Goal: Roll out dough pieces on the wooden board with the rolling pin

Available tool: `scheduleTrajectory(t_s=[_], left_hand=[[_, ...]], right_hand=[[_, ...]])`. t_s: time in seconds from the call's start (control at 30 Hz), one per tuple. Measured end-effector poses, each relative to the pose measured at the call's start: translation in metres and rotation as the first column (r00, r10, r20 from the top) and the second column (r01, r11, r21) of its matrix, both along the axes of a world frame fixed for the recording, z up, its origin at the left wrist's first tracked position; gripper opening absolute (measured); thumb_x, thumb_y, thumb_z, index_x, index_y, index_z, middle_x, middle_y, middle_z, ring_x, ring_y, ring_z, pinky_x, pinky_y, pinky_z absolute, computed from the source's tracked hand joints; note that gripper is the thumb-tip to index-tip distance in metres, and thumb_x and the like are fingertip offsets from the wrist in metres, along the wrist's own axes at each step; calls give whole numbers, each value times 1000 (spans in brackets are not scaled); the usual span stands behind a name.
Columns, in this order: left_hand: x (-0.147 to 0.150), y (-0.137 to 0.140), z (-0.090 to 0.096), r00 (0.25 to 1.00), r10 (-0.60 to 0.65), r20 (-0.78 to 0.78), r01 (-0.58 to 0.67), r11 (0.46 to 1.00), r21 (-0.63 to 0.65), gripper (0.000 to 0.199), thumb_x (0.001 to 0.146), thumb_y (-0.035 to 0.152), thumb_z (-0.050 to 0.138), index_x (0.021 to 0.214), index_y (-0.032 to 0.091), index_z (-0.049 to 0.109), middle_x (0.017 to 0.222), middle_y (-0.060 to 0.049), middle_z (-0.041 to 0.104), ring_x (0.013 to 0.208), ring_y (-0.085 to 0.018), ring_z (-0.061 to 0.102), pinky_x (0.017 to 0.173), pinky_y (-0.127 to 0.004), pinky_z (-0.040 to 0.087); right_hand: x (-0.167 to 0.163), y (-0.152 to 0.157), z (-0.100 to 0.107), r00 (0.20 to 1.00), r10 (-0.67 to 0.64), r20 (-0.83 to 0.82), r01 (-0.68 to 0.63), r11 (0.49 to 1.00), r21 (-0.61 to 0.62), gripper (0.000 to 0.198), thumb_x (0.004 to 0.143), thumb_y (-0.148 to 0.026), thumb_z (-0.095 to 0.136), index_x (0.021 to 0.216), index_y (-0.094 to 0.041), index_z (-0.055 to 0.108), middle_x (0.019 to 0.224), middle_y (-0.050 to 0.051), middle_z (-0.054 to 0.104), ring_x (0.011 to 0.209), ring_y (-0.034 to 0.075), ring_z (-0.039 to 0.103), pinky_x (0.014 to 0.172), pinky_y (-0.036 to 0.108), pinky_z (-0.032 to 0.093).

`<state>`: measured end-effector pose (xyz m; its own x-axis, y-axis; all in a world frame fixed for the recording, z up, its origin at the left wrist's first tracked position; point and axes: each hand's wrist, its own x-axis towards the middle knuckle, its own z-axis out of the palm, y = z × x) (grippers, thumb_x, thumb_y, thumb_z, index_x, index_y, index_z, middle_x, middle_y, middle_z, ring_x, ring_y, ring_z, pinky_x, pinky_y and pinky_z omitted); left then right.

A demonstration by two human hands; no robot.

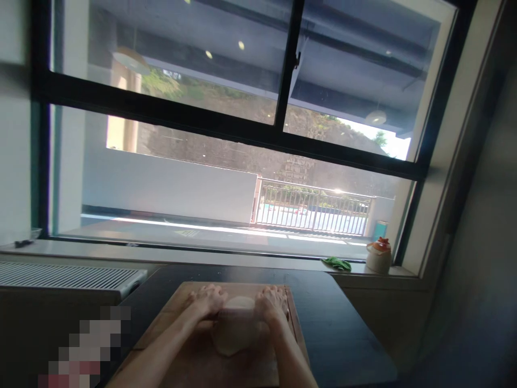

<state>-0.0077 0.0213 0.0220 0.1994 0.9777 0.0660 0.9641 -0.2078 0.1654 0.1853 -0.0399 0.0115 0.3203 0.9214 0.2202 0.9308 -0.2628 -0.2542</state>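
A pale, flattened sheet of dough (234,339) lies on a wooden board (177,334). Across its upper part runs a motion-smeared rolling pin (239,311), only faintly visible between my hands. My left hand (210,299) is closed around the pin's left end, knuckles up. At the other end my right hand (272,303) is curled over it in the same way. Both forearms reach forward over the board, and my fingers cover the pin's ends.
The board rests on a dark table (339,328) pushed towards a window sill (258,258). On the sill are a green cloth (337,263) and a white jar-like object with a red-orange top (378,256). A radiator (68,277) stands at left.
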Motion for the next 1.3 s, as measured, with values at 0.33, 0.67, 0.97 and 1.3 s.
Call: scheduleTrajectory(t_s=[0.33, 0.67, 0.97, 1.3], left_hand=[[-6, -1, -21, 999, 25, -39, -21, 995, 98, 35, 82, 35, 39, 90, 22, 71, 107, -13, 66, 105, -31, 56, 89, -49, 38], [1, 16, -13, 998, 68, 20, -69, 994, 89, 39, 79, 44, 41, 94, 21, 69, 108, -13, 66, 106, -32, 57, 90, -47, 39], [9, 56, -20, 997, 79, 25, -81, 991, 102, 37, 77, 37, 41, 95, 18, 67, 113, -16, 62, 111, -33, 51, 88, -52, 39], [10, 73, -27, 998, 69, 8, -69, 989, 132, 36, 76, 34, 42, 94, 16, 67, 110, -17, 62, 110, -33, 52, 88, -50, 40]], right_hand=[[-5, -17, -7, 1000, 0, 26, -2, 996, 89, 35, 86, -30, 39, 90, -18, 71, 102, 13, 66, 99, 29, 58, 85, 41, 41], [1, 6, -3, 999, -48, -23, 52, 982, 179, 31, 85, -31, 42, 83, -19, 71, 92, 12, 67, 90, 25, 60, 82, 35, 42], [10, 42, 2, 1000, -17, 1, 17, 988, 155, 30, 85, -26, 43, 86, -16, 71, 91, 14, 69, 86, 24, 64, 76, 32, 44], [10, 61, 5, 999, 36, 21, -38, 996, 86, 28, 81, -23, 47, 81, -14, 73, 86, 16, 70, 80, 24, 67, 71, 30, 47]])
